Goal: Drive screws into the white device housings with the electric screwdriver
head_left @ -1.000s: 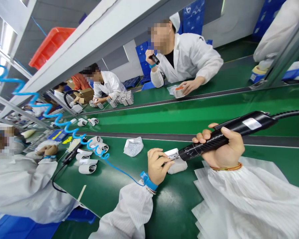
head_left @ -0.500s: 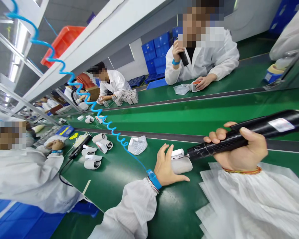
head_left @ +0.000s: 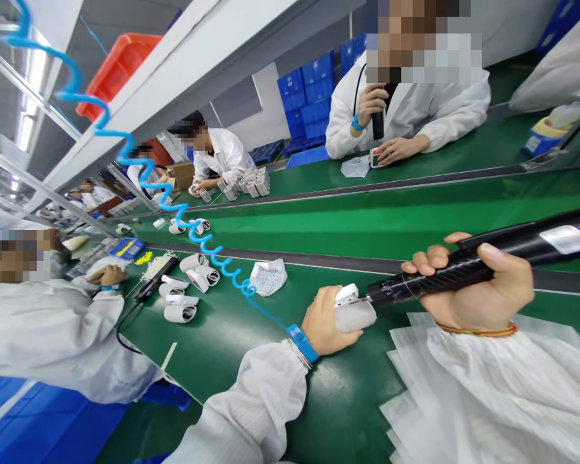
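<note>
My right hand [head_left: 473, 283] is wrapped round a black electric screwdriver [head_left: 430, 274], held nearly level with its bit pointing left. The bit's tip meets a small white plastic housing [head_left: 355, 316], or sits right beside it; I cannot tell which. Around the left end of that housing my left hand [head_left: 326, 322] is closed, thumb along the near side and fingers behind. A blue wrist strap [head_left: 302, 343] on my left wrist joins a coiled blue cord [head_left: 212, 248]. Left of the housing lies an open white bag [head_left: 269, 277] of tiny metallic pieces, apparently screws.
Several white curled housings [head_left: 181, 308] and another black screwdriver [head_left: 157, 282] lie on the green table to the left. Clear plastic sheets [head_left: 406, 367] lie under my right sleeve. A co-worker [head_left: 9, 322] sits at left; others work across the green belt [head_left: 319, 225].
My left hand has gone from spread fingers beside the white housing to a closed grip on it. The screwdriver has shifted slightly right in view. The person opposite has lowered their black tool.
</note>
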Demonstrator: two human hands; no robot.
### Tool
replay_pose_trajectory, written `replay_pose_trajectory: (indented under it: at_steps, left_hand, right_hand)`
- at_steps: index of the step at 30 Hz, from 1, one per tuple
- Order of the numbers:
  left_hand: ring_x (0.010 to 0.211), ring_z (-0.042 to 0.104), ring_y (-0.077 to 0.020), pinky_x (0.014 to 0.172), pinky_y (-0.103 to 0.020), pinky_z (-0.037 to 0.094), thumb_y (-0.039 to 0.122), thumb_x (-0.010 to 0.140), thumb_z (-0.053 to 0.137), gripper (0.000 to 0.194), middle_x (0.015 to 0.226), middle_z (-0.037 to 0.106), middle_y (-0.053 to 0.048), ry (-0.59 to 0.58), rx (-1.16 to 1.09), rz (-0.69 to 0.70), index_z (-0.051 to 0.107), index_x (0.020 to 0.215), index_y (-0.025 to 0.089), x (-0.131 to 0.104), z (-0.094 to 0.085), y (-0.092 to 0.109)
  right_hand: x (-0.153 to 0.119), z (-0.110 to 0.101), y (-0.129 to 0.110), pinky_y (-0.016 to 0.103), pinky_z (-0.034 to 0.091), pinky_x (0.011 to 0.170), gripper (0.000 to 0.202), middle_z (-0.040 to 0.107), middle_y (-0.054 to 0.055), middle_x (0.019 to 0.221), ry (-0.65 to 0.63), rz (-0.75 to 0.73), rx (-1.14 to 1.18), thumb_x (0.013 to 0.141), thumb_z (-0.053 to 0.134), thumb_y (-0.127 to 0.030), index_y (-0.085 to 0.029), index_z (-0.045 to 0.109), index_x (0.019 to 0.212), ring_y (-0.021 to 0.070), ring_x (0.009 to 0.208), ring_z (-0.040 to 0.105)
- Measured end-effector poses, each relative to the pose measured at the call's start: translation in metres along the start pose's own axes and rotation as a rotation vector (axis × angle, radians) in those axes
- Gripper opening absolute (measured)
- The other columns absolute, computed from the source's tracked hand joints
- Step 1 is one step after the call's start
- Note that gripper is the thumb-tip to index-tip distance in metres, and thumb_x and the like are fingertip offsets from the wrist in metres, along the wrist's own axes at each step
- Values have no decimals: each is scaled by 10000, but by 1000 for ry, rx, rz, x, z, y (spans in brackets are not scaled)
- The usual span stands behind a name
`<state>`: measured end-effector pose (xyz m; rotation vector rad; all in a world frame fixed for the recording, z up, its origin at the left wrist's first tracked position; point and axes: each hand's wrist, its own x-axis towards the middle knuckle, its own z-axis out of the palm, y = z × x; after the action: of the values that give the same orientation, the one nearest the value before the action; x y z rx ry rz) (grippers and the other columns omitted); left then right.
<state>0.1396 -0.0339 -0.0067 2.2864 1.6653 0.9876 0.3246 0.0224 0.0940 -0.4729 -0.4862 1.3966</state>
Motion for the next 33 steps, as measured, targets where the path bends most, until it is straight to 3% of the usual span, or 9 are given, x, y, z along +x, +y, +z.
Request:
replay_pose_trajectory:
  at_steps: [6,14,33]
  left_hand:
    - [930,581,-251,793,-397,525,407,543,720,753,1037,570,-67,-55,136,70,405,1202,226,-3,-16,7]
    - [861,597,-241,703,-372,524,401,572,677,668,969,594,-53,-89,244,80,441,1168,215,0,-26,19]
    - [890,569,-246,751,-396,515,394,605,643,680,993,567,-59,-133,324,90,417,1211,185,1,-25,26]
  right_hand:
    - [-1,0,0,319,416,497,226,466,-24,469,-34,-39,5,556,560,-378,-209,543,705,127,459,443]
    - [-3,1,0,293,418,487,183,492,-35,467,-143,-82,-51,613,546,-357,-216,540,730,119,436,446]
    - [-16,-2,14,326,432,482,207,560,-9,540,-492,-196,-106,673,578,-263,-201,571,870,157,459,513]
